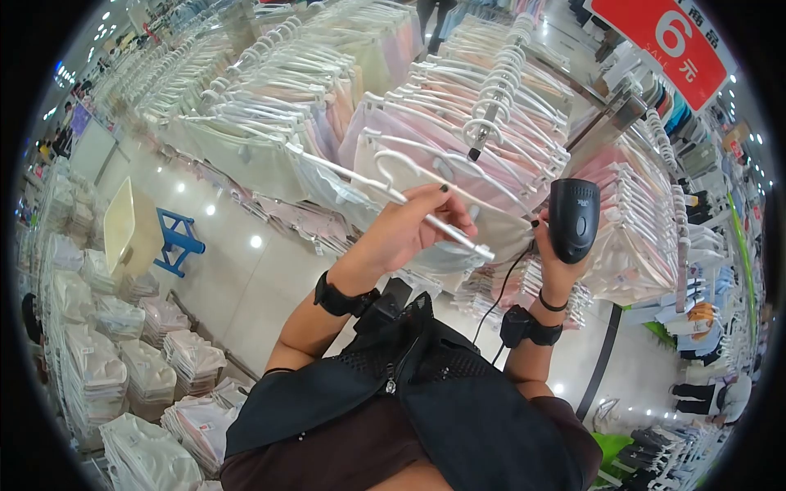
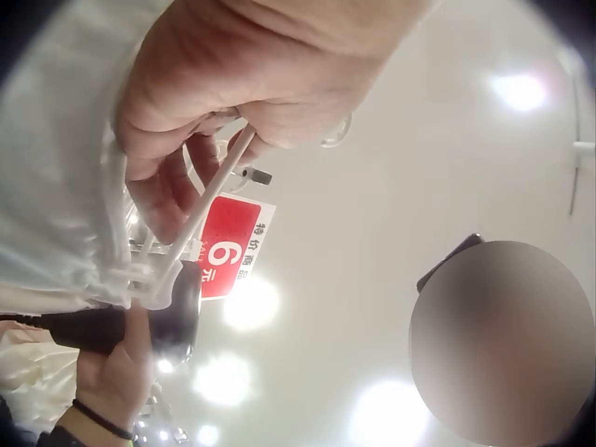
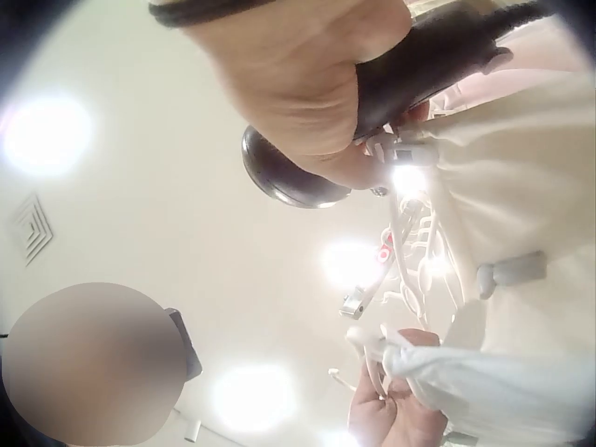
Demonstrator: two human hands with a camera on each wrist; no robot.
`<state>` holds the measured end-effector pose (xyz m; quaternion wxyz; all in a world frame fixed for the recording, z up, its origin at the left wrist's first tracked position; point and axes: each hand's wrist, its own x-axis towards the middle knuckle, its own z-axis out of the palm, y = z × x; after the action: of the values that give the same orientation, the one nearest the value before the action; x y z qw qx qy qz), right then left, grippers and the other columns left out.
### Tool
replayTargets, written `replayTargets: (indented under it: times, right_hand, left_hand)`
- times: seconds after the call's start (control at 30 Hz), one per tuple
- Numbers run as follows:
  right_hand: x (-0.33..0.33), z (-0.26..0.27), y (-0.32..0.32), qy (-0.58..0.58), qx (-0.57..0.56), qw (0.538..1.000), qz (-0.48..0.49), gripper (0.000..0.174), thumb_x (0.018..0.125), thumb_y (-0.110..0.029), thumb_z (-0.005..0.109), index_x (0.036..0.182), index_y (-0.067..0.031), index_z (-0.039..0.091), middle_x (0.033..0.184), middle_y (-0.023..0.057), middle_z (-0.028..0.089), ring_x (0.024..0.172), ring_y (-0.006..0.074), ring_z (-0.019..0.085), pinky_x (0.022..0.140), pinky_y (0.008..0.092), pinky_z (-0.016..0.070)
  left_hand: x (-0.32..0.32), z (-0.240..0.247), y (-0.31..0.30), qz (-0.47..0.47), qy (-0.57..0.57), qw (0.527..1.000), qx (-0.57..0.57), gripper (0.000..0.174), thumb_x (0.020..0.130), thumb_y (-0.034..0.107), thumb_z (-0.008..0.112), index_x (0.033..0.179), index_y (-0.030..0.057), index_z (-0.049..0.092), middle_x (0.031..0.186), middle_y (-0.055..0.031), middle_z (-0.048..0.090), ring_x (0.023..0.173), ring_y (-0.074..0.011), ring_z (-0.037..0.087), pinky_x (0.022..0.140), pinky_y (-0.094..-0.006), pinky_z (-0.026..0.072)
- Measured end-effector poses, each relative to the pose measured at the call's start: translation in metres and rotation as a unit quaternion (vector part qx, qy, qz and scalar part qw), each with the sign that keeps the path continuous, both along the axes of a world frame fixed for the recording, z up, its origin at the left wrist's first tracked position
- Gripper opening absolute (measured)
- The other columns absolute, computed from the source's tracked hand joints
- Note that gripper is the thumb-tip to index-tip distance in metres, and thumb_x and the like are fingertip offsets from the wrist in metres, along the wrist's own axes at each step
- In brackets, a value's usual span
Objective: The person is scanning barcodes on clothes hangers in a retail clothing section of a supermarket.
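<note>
In the head view the left hand pinches a white hanger that carries a pale garment; the left wrist view shows the hanger's bar between thumb and fingers. The right hand is wrapped round a black handheld scanner, its cable hanging down toward the waist. Seen from the right wrist, that hand holds the scanner's dark handle close beside a hanger clip on a cream garment. Part of the right fingers is hidden behind the scanner.
Rails of pale clothes on white hangers stand in front. A red price sign is at the upper right. Folded clothes lie in stacks at the left, near a cream bin and a blue stool.
</note>
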<state>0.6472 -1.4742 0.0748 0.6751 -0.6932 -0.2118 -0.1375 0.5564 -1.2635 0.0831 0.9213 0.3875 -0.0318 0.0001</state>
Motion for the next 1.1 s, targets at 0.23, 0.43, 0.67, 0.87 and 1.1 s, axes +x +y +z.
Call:
replayTargets:
  times: [0.23,0.43,0.67,0.87,1.1]
  right_hand:
    - [0.002,-0.007,-0.011,-0.038,0.034,0.998,-0.036,0.03,0.066,-0.001,0.071,0.093,0.0013,0.058,0.084,0.0044,0.062,0.075,0.0099,0.056,0.071,0.023,0.0441]
    - [-0.002,-0.006,-0.031,-0.075,-0.006,0.995,-0.064,0.031,0.069,0.0,0.067,0.098,0.0019,0.056,0.089,0.0077,0.063,0.077,0.0128,0.06,0.074,0.0253,0.0454]
    - [-0.007,-0.007,-0.037,-0.042,0.019,0.995,-0.083,0.034,0.07,0.0,0.065,0.102,0.0028,0.053,0.089,0.0088,0.063,0.079,0.0137,0.06,0.075,0.0256,0.0459]
    - [-0.007,-0.011,-0.042,-0.036,0.0,0.996,-0.076,0.035,0.07,0.001,0.064,0.103,0.0028,0.052,0.087,0.0087,0.062,0.081,0.0139,0.059,0.075,0.0255,0.0456]
    - [-0.01,-0.018,-0.044,-0.007,0.046,0.996,-0.078,0.037,0.07,0.002,0.065,0.104,0.0021,0.051,0.089,0.0086,0.062,0.08,0.0137,0.058,0.075,0.0252,0.0452]
  left_hand:
    - [0.038,0.018,-0.018,-0.092,0.018,0.996,-0.011,0.025,0.089,0.017,0.038,0.079,-0.0018,0.051,0.077,-0.0125,0.056,0.077,-0.0247,0.06,0.07,-0.0362,0.0534]
    - [0.056,0.016,-0.027,-0.119,0.005,0.993,-0.02,0.032,0.093,0.022,0.034,0.082,-0.0021,0.051,0.083,-0.0125,0.056,0.089,-0.0268,0.059,0.081,-0.0368,0.0506]
    - [0.063,0.014,-0.032,-0.127,0.016,0.992,-0.011,0.034,0.093,0.024,0.034,0.083,-0.0033,0.051,0.082,-0.0118,0.056,0.092,-0.0281,0.059,0.083,-0.0364,0.0506]
    - [0.064,0.009,-0.04,-0.141,0.042,0.989,-0.019,0.029,0.092,0.022,0.037,0.085,-0.0027,0.051,0.082,-0.0118,0.057,0.09,-0.0271,0.059,0.083,-0.0356,0.0506]
    - [0.046,-0.003,-0.054,-0.048,-0.037,0.998,-0.03,0.028,0.088,0.011,0.041,0.112,-0.0048,0.043,0.109,-0.0157,0.052,0.105,-0.0257,0.052,0.093,-0.0342,0.0421]
